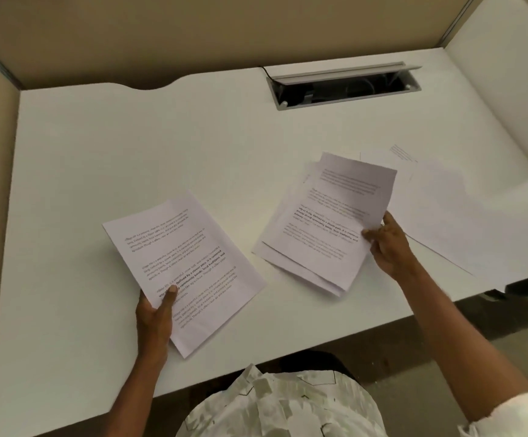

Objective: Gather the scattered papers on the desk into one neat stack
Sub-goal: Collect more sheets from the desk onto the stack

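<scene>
The left hand (155, 313) pinches the near corner of a small sheaf (180, 266) at the desk's (98, 152) middle, thumb on top, its long axis slanting near-right to far-left. To its right, the right hand (388, 244) grips the right edge of a fanned, uneven bundle (322, 228). Loose sheets (445, 209) lie flat farther right, just beside that hand, so the right hand looks better placed to take them.

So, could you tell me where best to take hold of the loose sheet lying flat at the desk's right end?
Probably by the loose sheet's near long edge, coming from the right hand's side. It lies flat on the desk, so fingers must slide under that edge.
</scene>
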`<state>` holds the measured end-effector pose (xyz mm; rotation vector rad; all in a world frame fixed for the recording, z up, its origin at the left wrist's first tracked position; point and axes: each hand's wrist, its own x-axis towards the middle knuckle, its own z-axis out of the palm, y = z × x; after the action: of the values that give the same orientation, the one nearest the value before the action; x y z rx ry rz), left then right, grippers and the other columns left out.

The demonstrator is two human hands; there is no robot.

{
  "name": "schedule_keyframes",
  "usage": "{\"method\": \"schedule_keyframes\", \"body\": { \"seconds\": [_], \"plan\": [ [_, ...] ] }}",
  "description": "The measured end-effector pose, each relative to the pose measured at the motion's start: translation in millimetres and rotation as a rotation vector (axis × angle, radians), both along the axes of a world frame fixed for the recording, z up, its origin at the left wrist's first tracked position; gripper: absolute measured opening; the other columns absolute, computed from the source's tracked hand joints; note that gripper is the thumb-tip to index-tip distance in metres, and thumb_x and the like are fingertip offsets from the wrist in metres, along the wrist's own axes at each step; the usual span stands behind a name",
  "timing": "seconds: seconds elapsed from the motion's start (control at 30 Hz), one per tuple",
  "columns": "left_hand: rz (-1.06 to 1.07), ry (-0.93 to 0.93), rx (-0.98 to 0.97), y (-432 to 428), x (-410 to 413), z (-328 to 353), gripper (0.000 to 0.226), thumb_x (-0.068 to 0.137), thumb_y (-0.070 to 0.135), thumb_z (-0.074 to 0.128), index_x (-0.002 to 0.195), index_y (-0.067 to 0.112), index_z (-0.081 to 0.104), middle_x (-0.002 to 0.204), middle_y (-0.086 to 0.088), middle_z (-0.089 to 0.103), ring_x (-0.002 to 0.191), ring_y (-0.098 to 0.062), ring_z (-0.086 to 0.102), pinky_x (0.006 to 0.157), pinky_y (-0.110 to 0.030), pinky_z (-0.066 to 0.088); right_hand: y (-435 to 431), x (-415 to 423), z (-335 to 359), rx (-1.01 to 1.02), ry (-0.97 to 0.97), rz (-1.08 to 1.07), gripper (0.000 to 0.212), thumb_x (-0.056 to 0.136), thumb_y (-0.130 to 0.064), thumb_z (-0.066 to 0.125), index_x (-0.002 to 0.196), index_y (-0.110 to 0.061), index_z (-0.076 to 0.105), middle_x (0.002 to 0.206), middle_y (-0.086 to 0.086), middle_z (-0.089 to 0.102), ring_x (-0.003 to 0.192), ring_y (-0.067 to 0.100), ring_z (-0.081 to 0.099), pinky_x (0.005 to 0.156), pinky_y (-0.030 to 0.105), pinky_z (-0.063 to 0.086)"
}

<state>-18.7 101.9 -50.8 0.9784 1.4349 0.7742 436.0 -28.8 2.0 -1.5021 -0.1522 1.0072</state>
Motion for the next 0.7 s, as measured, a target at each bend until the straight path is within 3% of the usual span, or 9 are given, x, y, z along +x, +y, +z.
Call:
{"method": "schedule_keyframes", "body": {
  "seconds": [0.1, 0.17, 0.3, 0.37, 0.47, 0.6, 0.7],
  "plan": [
    [-0.004, 0.011, -0.012, 0.4, 2.3, 4.7, 0.043, 0.096, 0.024, 0.071, 0.113, 0.062, 0.063, 0.111, 0.025, 0.073, 0.097, -0.002, 0.073, 0.065, -0.02, 0.062, 7.7, 15.2, -5.7, -0.012, 0.07, -0.012, 0.076, 0.086, 0.03, 0.043, 0.153, -0.006, 0.044, 0.139, 0.017, 0.066, 0.125, 0.037, 0.065, 0.099, 0.047, 0.059],
    [-0.004, 0.024, -0.008, -0.4, 4.3, 3.0, 0.043, 0.096, 0.024, 0.071, 0.111, 0.063, 0.063, 0.111, 0.026, 0.073, 0.096, 0.0, 0.073, 0.065, -0.02, 0.062, 11.9, 12.5, -4.3, -0.002, 0.058, -0.017, 0.067, 0.089, 0.022, 0.056, 0.149, -0.006, 0.05, 0.14, 0.016, 0.066, 0.129, 0.039, 0.063, 0.1, 0.051, 0.058],
    [-0.062, 0.051, -0.015, 5.8, -1.7, 0.1, 0.036, 0.096, 0.027, 0.071, 0.115, 0.057, 0.062, 0.111, 0.022, 0.072, 0.095, -0.001, 0.072, 0.068, -0.023, 0.062, 28.9, -20.4, 5.2, -0.045, -0.102, 0.002, 0.05, 0.092, 0.001, 0.073, 0.14, -0.003, 0.059, 0.126, 0.01, 0.074, 0.116, 0.034, 0.072, 0.094, 0.048, 0.062],
    [0.063, 0.092, 0.0, -7.4, -15.2, 15.3, 0.033, 0.096, 0.027, 0.071, 0.115, 0.053, 0.063, 0.106, 0.023, 0.075, 0.094, -0.001, 0.073, 0.07, -0.023, 0.061, 56.1, -37.1, 21.8, 0.036, -0.121, 0.082, 0.043, 0.094, 0.001, 0.07, 0.136, 0.001, 0.062, 0.122, 0.013, 0.075, 0.11, 0.032, 0.074, 0.101, 0.053, 0.058],
    [-0.023, 0.067, -0.048, 0.0, 2.7, 18.2, 0.031, 0.096, 0.022, 0.072, 0.115, 0.047, 0.065, 0.101, 0.028, 0.076, 0.093, -0.001, 0.073, 0.077, -0.027, 0.062, 61.0, -17.8, 65.7, 0.19, -0.098, 0.132, 0.04, 0.097, -0.008, 0.07, 0.137, -0.007, 0.065, 0.127, 0.011, 0.075, 0.115, 0.029, 0.073, 0.098, 0.046, 0.06],
    [-0.116, -0.027, -0.096, 9.0, 36.2, 29.0, 0.041, 0.096, 0.015, 0.072, 0.136, 0.018, 0.063, 0.127, -0.001, 0.073, 0.115, -0.024, 0.07, 0.102, -0.047, 0.054, 61.9, 4.5, 106.9, 0.353, 0.064, 0.33, 0.041, 0.105, -0.012, 0.055, 0.146, -0.01, 0.058, 0.14, 0.015, 0.066, 0.125, 0.032, 0.067, 0.102, 0.048, 0.057],
    [-0.142, -0.121, -0.076, 14.2, 57.3, 48.7, 0.04, 0.094, 0.01, 0.072, 0.133, 0.017, 0.065, 0.126, -0.005, 0.075, 0.115, -0.028, 0.071, 0.098, -0.045, 0.057, 73.0, -12.4, 101.1, 0.299, 0.017, 0.399, 0.043, 0.102, -0.008, 0.059, 0.145, -0.003, 0.057, 0.138, 0.017, 0.068, 0.12, 0.03, 0.07, 0.102, 0.047, 0.057]
  ]
}}
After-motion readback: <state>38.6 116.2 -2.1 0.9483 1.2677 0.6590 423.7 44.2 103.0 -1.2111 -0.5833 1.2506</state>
